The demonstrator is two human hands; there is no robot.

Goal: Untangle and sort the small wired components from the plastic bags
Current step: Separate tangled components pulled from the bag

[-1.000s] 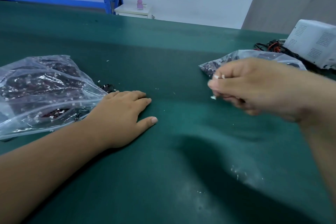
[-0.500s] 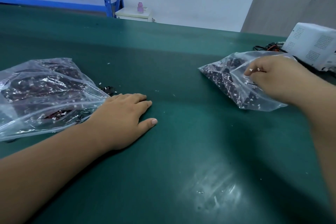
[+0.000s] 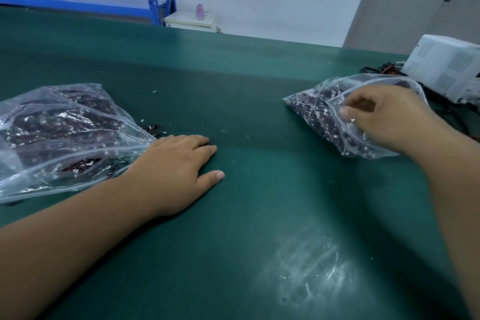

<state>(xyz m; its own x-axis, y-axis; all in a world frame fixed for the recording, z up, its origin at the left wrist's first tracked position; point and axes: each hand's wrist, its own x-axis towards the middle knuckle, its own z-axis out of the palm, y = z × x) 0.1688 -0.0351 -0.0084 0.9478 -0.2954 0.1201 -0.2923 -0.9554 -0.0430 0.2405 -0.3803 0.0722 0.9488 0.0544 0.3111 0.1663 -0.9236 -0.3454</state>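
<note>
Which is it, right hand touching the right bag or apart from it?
Touching. The head view shows the right hand with curled fingers inside the open mouth of the right bag, clear plastic lying over the fingertips.

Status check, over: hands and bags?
Left grip open, flat on table beside left bag. Right grip in mouth of right bag, fingers curled, hold unclear. Few loose components beside left bag.

- I see a dark green surface (image 3: 259, 80), scuffed white near me.
- A left bag (image 3: 52, 138) and a right bag (image 3: 317, 112) of dark components lie on it, well apart.
- A white box (image 3: 446, 67) sits far right.
</note>
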